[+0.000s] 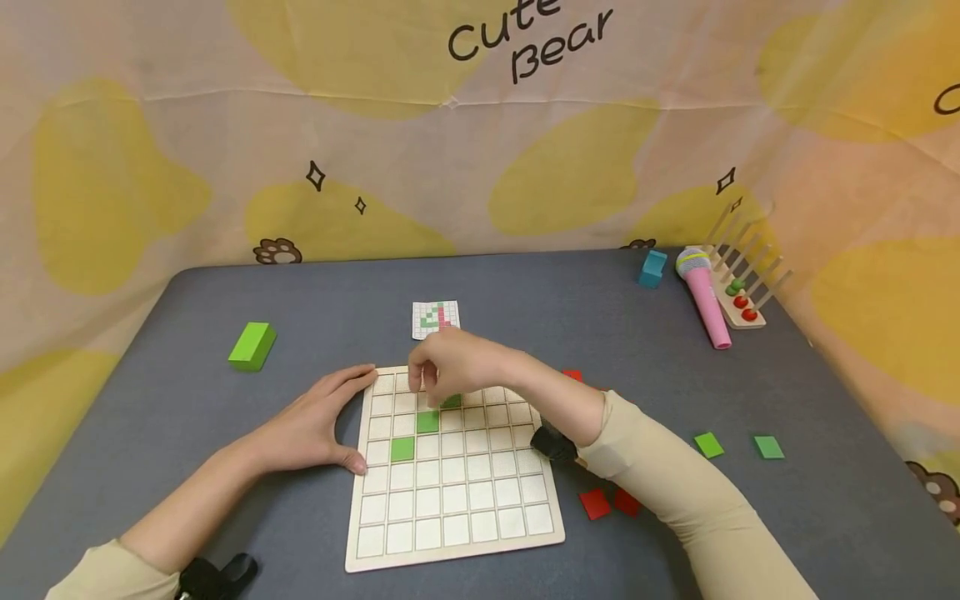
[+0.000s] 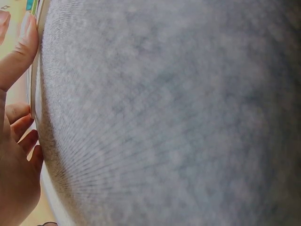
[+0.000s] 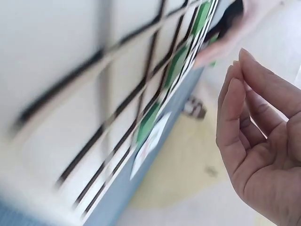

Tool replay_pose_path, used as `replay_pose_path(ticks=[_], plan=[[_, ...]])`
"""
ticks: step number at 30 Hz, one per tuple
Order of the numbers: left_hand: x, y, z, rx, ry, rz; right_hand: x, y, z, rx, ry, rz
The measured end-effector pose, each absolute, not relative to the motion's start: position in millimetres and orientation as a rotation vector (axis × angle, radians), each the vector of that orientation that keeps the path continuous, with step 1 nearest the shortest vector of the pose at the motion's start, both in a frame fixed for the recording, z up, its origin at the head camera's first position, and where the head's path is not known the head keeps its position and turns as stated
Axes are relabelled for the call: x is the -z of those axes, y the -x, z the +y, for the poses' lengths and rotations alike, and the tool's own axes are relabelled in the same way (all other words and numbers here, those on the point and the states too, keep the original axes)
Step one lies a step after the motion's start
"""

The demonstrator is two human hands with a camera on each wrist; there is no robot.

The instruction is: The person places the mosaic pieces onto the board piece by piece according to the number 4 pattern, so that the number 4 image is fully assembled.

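- Hovering over the far rows of the board (image 1: 450,475), the right hand (image 1: 457,362) is hanging with its fingers (image 3: 233,113) lightly bent and drawn toward the thumb; the wrist view is showing nothing held between them.
- Sitting just below those fingertips, toward the person, is a green tile (image 1: 452,402) in a cell of the grid, partly hidden by the hand, so whether the fingers are touching it I cannot tell.
- Two more green tiles are lying in cells stepping diagonally down to the left: one (image 1: 427,422) right next to the first, another (image 1: 402,449) a row nearer.
- The right hand is by far the nearer to all three; the left hand (image 1: 318,425) is resting flat on the table (image 1: 225,400) with straight fingers pressing against the board's left edge, gripping nothing.
- The board is lying flat and square to the person, its rows running left to right.
- A small pattern card (image 1: 435,319) is lying just beyond the board.
- Loose tiles are lying to the right: red ones (image 1: 595,503) near the forearm, green ones (image 1: 708,445) further out.
- The table is covered in grey felt; a green block (image 1: 252,345) is sitting at the left, and a blue block (image 1: 652,268), a pink toy microphone (image 1: 705,296) and a peg rack (image 1: 742,283) at the far right.
- A cloth backdrop with yellow patches is hanging behind.
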State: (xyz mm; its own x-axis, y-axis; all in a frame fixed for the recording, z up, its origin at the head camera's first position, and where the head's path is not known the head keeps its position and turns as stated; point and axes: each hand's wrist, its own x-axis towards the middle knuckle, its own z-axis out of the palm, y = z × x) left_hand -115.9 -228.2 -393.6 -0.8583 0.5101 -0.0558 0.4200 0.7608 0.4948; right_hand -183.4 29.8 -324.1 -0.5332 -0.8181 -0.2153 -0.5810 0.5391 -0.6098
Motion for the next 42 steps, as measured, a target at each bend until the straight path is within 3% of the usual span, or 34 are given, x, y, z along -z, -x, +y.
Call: replay_pose_path(ticks=[11,27,42], plan=[[393,118,-226,-0.680,-0.726,2.763,317,206,123,0.794,0.917,2.366],[392,115,-226,-0.682,-0.735,2.764,322,193,256,0.784,0.799,2.346],[390,114,-225,-0.687,-0.717,2.766,348,182,297,0.879,0.840,2.101]])
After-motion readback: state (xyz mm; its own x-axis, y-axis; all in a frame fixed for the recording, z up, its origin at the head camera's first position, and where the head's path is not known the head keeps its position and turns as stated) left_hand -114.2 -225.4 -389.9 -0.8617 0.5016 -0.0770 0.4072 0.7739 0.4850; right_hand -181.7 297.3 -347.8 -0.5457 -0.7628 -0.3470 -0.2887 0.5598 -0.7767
